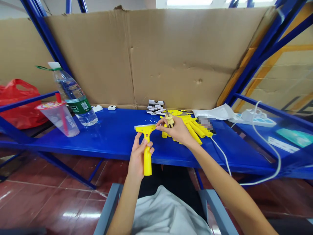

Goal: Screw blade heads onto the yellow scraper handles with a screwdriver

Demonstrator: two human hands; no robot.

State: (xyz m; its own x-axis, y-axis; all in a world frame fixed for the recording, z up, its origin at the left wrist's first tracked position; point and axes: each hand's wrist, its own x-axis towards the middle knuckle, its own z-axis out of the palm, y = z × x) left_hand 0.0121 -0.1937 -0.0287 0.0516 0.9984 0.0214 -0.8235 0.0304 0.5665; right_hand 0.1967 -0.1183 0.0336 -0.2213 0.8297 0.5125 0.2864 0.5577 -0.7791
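Note:
My left hand [137, 157] is closed around the handle of a yellow scraper [147, 160], held upright over the table's front edge. A pale metal strip runs along the top of its wide head. At the right end of that head are the pinched thumb and fingertips of my right hand [178, 131]; anything tiny between them is too small to make out. The same hand keeps a cream-and-black screwdriver [170, 122] tucked in its fingers, shaft pointing up and away. Behind it lies a pile of yellow scraper handles [195, 129], with flat yellow pieces [182, 113] farther back.
Small white-and-black packs [155, 107] are stacked near the cardboard wall [171, 58]. Left on the blue table [114, 130] stand a tilted water bottle [81, 106] and a plastic cup [61, 120]. A white cable [223, 153] hangs over the right front edge.

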